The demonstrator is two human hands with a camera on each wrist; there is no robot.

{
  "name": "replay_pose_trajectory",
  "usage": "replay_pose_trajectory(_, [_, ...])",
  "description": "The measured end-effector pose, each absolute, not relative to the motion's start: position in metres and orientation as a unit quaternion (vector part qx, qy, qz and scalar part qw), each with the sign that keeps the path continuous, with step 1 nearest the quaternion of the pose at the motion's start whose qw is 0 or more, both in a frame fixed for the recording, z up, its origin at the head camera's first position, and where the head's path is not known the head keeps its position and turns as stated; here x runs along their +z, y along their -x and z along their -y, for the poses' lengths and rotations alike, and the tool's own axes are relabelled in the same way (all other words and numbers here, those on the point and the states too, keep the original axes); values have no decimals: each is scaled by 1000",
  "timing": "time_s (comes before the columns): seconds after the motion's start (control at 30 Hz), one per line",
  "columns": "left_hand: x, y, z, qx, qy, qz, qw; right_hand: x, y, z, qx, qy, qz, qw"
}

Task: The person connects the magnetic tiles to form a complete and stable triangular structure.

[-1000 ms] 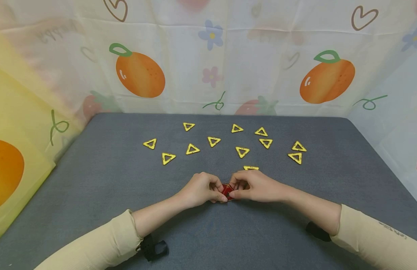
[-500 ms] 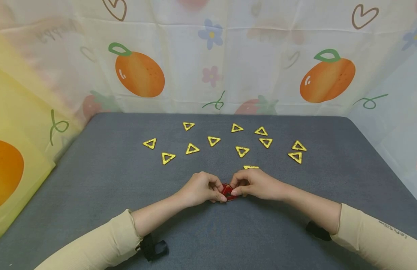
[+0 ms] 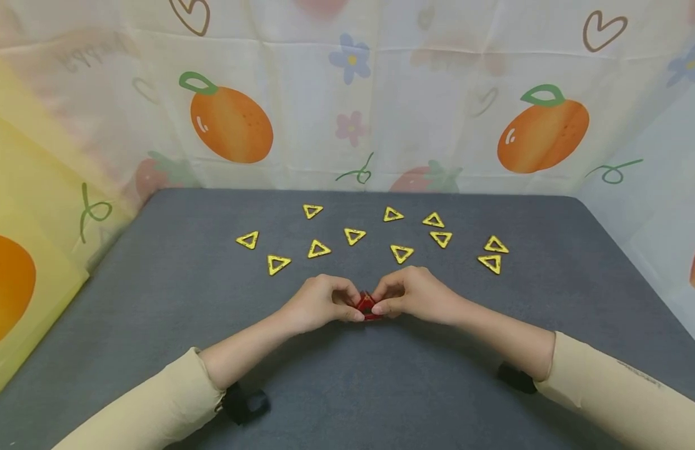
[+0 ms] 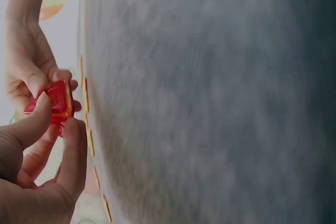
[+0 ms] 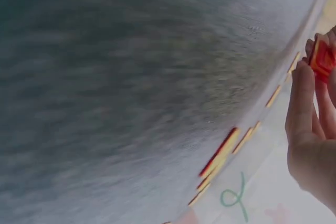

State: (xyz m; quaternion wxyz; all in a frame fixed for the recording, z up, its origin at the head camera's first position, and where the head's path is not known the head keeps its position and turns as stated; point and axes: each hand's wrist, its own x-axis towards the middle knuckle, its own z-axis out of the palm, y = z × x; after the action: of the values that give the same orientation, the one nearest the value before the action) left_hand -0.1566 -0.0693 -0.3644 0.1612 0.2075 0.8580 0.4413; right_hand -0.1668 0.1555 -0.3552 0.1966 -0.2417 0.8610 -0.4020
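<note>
Between both hands is a small red piece (image 3: pixel 366 303), glossy and see-through, with angled faces and a yellowish edge; it looks built from triangular plates. My left hand (image 3: pixel 319 304) pinches its left side between thumb and fingers. From the other side my right hand (image 3: pixel 419 295) holds it with thumb and fingertips. In the left wrist view the red piece (image 4: pixel 59 100) is partly covered by the fingers of both hands. The right wrist view catches only part of the red piece (image 5: pixel 321 60), at the right edge.
Several yellow hollow triangles lie scattered beyond the hands, among them a left one (image 3: pixel 278 264), a middle one (image 3: pixel 402 253) and a pair at right (image 3: pixel 490 264). They rest on a dark grey table (image 3: pixel 347 387). A printed curtain (image 3: pixel 302 94) hangs behind it.
Both hands have moved slightly farther out and left with the red piece, which has tilted. The nearest yellow triangle, visible earlier above the right hand, is now hidden behind that hand.
</note>
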Motion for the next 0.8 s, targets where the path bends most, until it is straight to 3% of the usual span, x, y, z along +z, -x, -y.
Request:
replay_pose_trajectory(0.27, [-354, 173, 106, 478, -175, -847, 155, -347, 180, -121, -485, 175, -833, 200])
replay_pose_trajectory(0.8, [-324, 201, 224, 444, -145, -873, 137, -344, 204, -5, -556, 151, -806, 135])
